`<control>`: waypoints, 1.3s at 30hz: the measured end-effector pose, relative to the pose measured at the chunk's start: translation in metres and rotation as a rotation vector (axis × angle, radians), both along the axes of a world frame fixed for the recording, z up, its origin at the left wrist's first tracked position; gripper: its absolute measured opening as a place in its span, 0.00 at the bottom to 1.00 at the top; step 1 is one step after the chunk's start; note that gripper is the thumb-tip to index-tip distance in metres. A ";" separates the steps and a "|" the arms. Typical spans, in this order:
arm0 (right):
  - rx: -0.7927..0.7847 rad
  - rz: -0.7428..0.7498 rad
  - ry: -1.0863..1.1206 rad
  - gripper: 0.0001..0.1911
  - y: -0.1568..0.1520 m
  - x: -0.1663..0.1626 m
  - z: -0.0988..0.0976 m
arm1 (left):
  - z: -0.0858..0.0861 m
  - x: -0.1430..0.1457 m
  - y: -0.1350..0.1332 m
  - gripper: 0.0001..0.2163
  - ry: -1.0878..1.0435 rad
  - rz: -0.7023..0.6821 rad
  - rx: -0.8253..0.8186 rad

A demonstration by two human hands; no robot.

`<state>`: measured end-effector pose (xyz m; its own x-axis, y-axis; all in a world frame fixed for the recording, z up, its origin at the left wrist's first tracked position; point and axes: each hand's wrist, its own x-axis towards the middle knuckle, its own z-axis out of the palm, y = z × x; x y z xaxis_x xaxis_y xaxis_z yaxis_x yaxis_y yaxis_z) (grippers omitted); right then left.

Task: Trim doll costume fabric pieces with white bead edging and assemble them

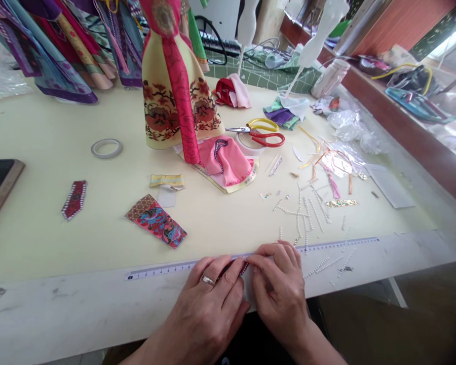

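At the table's front edge, my left hand (215, 299) presses its fingers on a small dark fabric piece with a beaded edge (243, 267). Most of that piece is hidden under the fingers. My right hand (279, 279) pinches at the piece's right end, thumb and forefinger together; whether a bead strip is between them is too small to tell. Just beyond both hands runs a clear ruler (163, 269). Short white bead strips (316, 213) lie scattered to the right. A finished-looking red tab with beaded edges (74, 200) rests at the left.
A doll-sized dress (180, 96) stands at the back, beside pink fabric (226, 159) and scissors (260, 131). A tape roll (107, 148), a patterned fabric piece (157, 221) and a phone-like device (0, 190) lie leftward. Plastic scraps (349, 132) and white mannequin forms (321, 33) are at the right rear.
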<state>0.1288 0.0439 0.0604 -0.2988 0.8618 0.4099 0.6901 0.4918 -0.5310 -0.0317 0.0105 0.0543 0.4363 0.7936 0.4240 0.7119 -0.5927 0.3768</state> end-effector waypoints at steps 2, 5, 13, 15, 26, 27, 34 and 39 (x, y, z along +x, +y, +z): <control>0.008 0.003 -0.005 0.13 -0.001 0.001 0.000 | 0.000 0.000 0.000 0.12 -0.001 -0.001 0.001; 0.034 0.037 -0.039 0.15 -0.003 0.005 -0.001 | 0.000 -0.001 0.000 0.12 -0.004 -0.002 0.004; 0.126 0.132 -0.154 0.16 -0.004 0.010 -0.003 | 0.000 0.000 0.000 0.12 -0.014 0.006 0.004; 0.125 0.139 -0.163 0.17 -0.004 0.010 -0.002 | 0.001 0.000 0.000 0.11 -0.018 0.017 0.004; 0.076 0.131 -0.014 0.19 -0.004 0.016 -0.004 | 0.006 -0.003 0.002 0.10 -0.062 -0.009 -0.035; 0.085 0.138 -0.039 0.19 -0.004 0.015 -0.004 | 0.007 -0.003 0.002 0.10 -0.063 -0.010 -0.036; 0.105 0.143 -0.132 0.17 -0.005 0.012 -0.003 | 0.010 -0.006 0.000 0.10 -0.105 0.000 -0.008; 0.092 0.154 -0.106 0.15 -0.005 0.013 -0.002 | 0.010 -0.009 -0.003 0.08 -0.140 0.036 0.038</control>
